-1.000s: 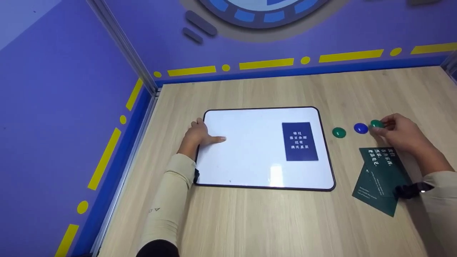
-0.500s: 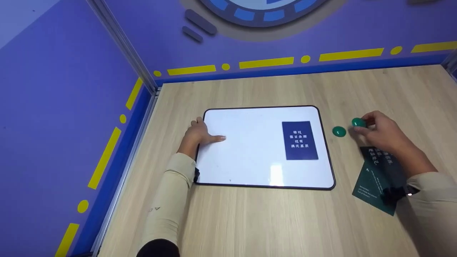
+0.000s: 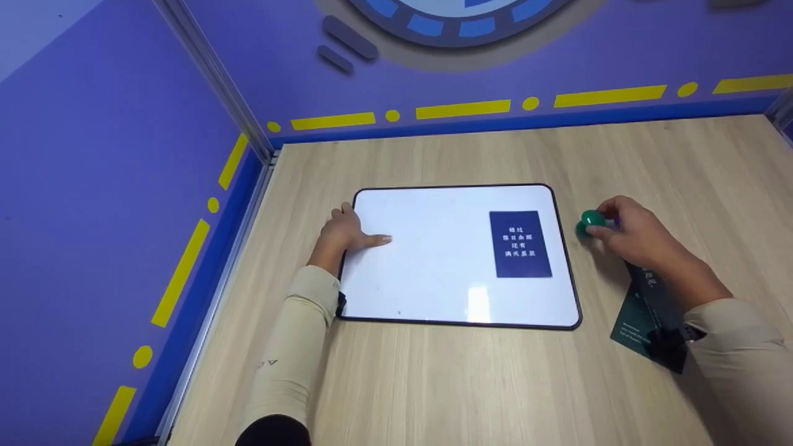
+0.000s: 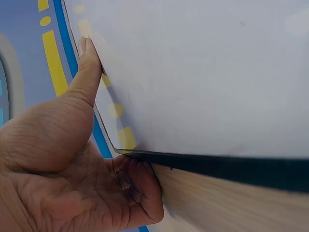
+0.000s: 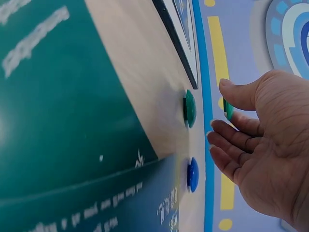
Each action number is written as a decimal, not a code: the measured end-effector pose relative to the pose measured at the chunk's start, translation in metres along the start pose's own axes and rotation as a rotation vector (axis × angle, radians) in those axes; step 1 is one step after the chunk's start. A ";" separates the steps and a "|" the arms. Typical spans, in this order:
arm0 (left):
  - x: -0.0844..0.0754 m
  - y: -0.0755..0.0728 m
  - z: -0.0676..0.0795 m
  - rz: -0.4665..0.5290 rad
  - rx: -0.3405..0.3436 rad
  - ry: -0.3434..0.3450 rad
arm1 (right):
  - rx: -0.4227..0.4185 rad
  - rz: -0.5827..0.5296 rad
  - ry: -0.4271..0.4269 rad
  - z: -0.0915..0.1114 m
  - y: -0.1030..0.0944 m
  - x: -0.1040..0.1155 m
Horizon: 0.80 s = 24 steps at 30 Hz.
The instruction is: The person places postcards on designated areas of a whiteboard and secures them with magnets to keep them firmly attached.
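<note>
My left hand [image 3: 342, 232] grips the whiteboard [image 3: 427, 254] by its left edge, thumb laid on the white face. My right hand [image 3: 632, 234] pinches a green disc [image 3: 593, 218] above the tabletop [image 3: 446, 384], where a second green disc [image 5: 190, 108] and a blue disc [image 5: 193, 174] rest. A navy card [image 3: 520, 263] lies on the board's right side; overlapping dark green cards [image 3: 633, 322] lie below my right wrist.

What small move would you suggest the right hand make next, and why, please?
Probably carry the raised green disc left onto the blue card: the right hand pinches it near the whiteboard, and the card has no disc on it.
</note>
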State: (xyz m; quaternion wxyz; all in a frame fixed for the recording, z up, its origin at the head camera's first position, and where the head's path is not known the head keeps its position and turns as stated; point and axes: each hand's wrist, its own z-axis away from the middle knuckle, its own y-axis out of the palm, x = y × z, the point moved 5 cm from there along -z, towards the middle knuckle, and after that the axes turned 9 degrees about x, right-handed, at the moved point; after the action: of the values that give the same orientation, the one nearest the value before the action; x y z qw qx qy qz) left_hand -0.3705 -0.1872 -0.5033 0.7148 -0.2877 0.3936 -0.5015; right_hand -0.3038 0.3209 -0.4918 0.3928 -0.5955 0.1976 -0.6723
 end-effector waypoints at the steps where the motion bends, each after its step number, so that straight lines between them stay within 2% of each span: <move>1: 0.000 0.000 0.000 -0.003 -0.004 -0.003 | -0.002 0.001 0.001 -0.001 0.001 0.001; 8: -0.003 0.000 0.002 -0.014 -0.014 -0.003 | -0.017 0.014 -0.003 -0.008 0.008 0.013; 18: -0.004 0.001 0.003 -0.006 -0.018 0.003 | 0.034 0.002 -0.007 -0.023 0.028 0.033; 24: -0.002 0.002 0.005 -0.007 -0.017 0.006 | 0.056 0.046 -0.007 -0.037 0.040 0.046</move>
State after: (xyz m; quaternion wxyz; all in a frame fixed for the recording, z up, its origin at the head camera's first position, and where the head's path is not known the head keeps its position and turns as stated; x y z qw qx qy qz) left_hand -0.3653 -0.1847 -0.5020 0.7094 -0.2934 0.3990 -0.5015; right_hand -0.3261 0.2534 -0.4995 0.4253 -0.5819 0.1911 -0.6664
